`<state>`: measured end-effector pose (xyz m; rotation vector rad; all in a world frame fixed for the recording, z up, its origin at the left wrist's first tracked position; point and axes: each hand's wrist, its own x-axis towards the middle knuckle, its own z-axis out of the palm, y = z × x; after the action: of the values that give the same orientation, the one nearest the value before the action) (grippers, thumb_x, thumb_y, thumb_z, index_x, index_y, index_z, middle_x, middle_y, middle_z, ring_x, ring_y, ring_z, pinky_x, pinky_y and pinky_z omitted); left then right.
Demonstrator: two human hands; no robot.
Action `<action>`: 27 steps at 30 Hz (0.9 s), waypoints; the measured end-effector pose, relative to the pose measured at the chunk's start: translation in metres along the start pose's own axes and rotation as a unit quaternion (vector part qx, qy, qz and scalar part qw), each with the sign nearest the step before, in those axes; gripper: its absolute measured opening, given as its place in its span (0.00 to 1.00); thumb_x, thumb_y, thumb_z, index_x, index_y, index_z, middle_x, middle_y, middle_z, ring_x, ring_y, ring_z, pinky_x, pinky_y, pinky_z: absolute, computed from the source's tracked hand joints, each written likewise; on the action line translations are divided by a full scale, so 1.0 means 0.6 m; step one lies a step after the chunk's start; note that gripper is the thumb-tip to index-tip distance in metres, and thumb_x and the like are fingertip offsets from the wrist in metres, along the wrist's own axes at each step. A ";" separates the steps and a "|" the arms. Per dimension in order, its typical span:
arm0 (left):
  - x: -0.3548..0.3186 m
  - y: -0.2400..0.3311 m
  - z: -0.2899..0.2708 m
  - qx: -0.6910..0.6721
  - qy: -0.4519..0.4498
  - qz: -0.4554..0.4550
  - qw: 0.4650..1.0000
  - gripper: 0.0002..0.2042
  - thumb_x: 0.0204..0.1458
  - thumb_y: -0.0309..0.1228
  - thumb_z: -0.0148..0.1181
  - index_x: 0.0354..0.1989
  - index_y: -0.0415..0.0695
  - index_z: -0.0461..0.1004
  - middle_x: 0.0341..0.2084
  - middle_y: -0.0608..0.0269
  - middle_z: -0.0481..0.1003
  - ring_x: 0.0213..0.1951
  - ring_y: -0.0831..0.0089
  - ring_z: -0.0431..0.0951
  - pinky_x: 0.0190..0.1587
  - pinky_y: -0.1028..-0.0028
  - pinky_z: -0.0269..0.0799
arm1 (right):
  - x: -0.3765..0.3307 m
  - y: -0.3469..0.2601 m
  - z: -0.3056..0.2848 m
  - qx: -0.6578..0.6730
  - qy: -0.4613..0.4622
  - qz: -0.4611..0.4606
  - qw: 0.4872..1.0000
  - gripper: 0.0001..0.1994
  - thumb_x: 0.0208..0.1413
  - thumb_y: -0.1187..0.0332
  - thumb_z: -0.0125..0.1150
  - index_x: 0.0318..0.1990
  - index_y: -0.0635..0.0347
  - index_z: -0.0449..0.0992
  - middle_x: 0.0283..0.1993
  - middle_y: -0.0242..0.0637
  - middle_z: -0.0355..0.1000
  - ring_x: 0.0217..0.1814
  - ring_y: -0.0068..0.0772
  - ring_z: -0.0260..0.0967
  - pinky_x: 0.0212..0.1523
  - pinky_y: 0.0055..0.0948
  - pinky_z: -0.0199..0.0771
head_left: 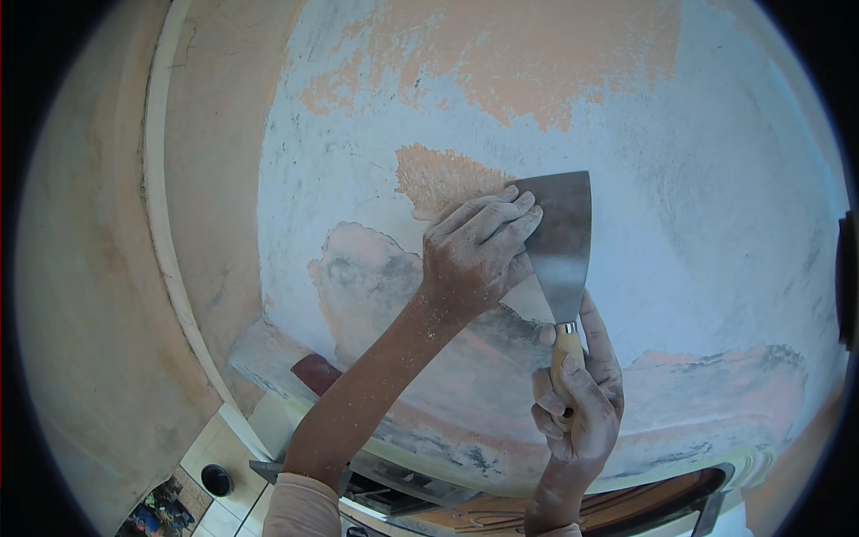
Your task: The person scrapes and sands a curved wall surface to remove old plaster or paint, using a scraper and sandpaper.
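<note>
Against the flaking wall [716, 179], right hand [577, 398] grips the scraper [559, 246]; left fingers [492, 219] press its blade.

both forearms raised from below, dusty; left hand [479, 246] flat with fingers pressed forward, right hand [577, 403] fist-clenched, thumb up, wrist bent, left sleeve at elbow

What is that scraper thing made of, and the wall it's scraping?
The scraper's blade looks like metal: flat, grey, dully shiny. Its handle, gripped by the right hand, seems to be pale wood with a small metal collar. The wall looks like plaster under chalky pale blue paint, flaked away to rough orange patches. White dust coats the left hand, pressing the blade.
</note>
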<state>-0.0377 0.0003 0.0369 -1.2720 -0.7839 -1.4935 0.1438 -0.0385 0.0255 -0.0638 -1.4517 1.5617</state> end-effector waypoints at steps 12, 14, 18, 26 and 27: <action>-0.004 0.008 -0.008 -0.008 -0.008 0.002 1.000 0.13 0.35 0.29 0.60 0.33 0.44 0.78 0.33 0.61 0.78 0.39 0.66 0.79 0.40 0.70 0.75 | -0.019 -0.013 0.012 -0.024 0.022 0.004 0.999 0.32 0.55 0.75 0.49 0.63 0.74 0.41 0.42 0.49 0.65 0.12 0.11 0.52 0.04 0.10 0.50; -0.008 0.007 -0.007 -0.010 -0.023 -0.001 1.000 0.13 0.35 0.29 0.60 0.33 0.43 0.78 0.33 0.61 0.78 0.39 0.66 0.79 0.40 0.70 0.75 | -0.020 -0.010 0.009 -0.012 0.022 0.002 1.000 0.32 0.55 0.75 0.49 0.63 0.74 0.42 0.42 0.49 0.65 0.12 0.11 0.53 0.03 0.10 0.50; -0.005 -0.003 -0.007 -0.029 -0.002 0.002 1.000 0.16 0.31 0.29 0.65 0.34 0.43 0.77 0.35 0.61 0.77 0.41 0.64 0.77 0.42 0.69 0.75 | -0.017 -0.010 0.026 -0.004 0.016 0.004 1.000 0.29 0.54 0.78 0.47 0.63 0.75 0.46 0.42 0.42 0.63 0.14 0.10 0.54 0.06 0.11 0.48; -0.008 0.005 -0.009 -0.047 -0.011 -0.002 0.999 0.15 0.31 0.29 0.64 0.32 0.43 0.77 0.34 0.62 0.77 0.41 0.66 0.78 0.41 0.70 0.75 | -0.026 -0.005 0.012 -0.011 0.010 0.006 1.000 0.29 0.54 0.78 0.46 0.63 0.74 0.45 0.42 0.42 0.63 0.14 0.10 0.54 0.06 0.12 0.49; -0.013 0.011 -0.011 -0.030 -0.018 -0.005 0.999 0.14 0.31 0.29 0.64 0.32 0.43 0.77 0.34 0.62 0.77 0.41 0.66 0.78 0.41 0.70 0.75 | -0.026 0.000 0.007 -0.016 0.005 0.001 1.000 0.29 0.55 0.78 0.45 0.63 0.74 0.44 0.41 0.42 0.63 0.15 0.10 0.54 0.07 0.12 0.49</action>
<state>-0.0336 -0.0056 0.0271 -1.3440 -0.7748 -1.5173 0.1495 -0.0518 0.0184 -0.0912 -1.4696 1.5377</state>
